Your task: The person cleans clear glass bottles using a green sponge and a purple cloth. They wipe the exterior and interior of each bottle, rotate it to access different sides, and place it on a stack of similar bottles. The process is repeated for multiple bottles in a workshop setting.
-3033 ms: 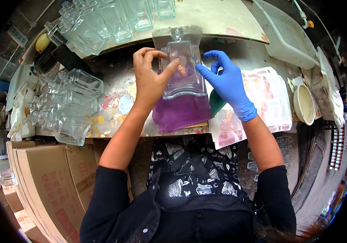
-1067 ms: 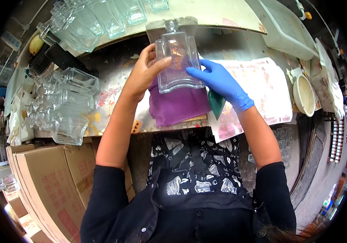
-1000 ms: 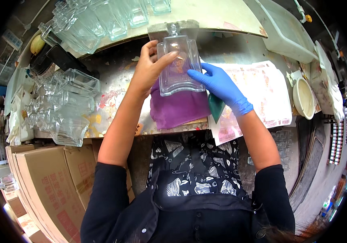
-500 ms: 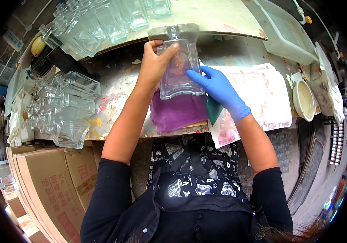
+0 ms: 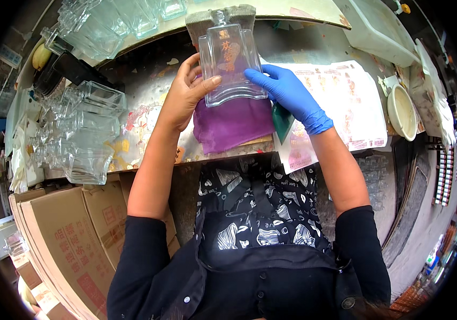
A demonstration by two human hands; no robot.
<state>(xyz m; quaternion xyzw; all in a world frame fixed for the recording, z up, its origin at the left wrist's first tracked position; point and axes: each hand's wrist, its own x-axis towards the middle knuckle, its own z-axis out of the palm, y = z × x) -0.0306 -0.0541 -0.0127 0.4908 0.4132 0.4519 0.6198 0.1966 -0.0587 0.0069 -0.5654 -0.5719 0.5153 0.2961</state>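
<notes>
A clear glass bottle [image 5: 230, 58] with a stepped outline and an orange-red print lies tilted, its neck on a grey block-like rest [image 5: 199, 24]. My left hand [image 5: 188, 90], bare, grips its lower left edge, thumb across the front and fingertips partly hidden. On my right hand [image 5: 292, 98] is a blue glove. Its extended finger touches the bottle's lower right side, while the other fingers are curled against a flat green scraper-like piece [image 5: 281, 121]. A folded purple cloth [image 5: 233, 125] lies below the bottle, at the table's near edge.
Printed sheets [image 5: 346, 101] lie right of my hands, near a cream bowl [image 5: 402, 112] and a translucent plastic tub [image 5: 383, 40]. Several glass bottles stand or lie at left [image 5: 95, 133] and on the back shelf [image 5: 105, 24]. Cardboard boxes [image 5: 63, 229] stand at lower left.
My left hand has slid down from the bottle's upper part to its lower left edge. The orange-red print is now more plainly visible. My right hand stays at the lower right side.
</notes>
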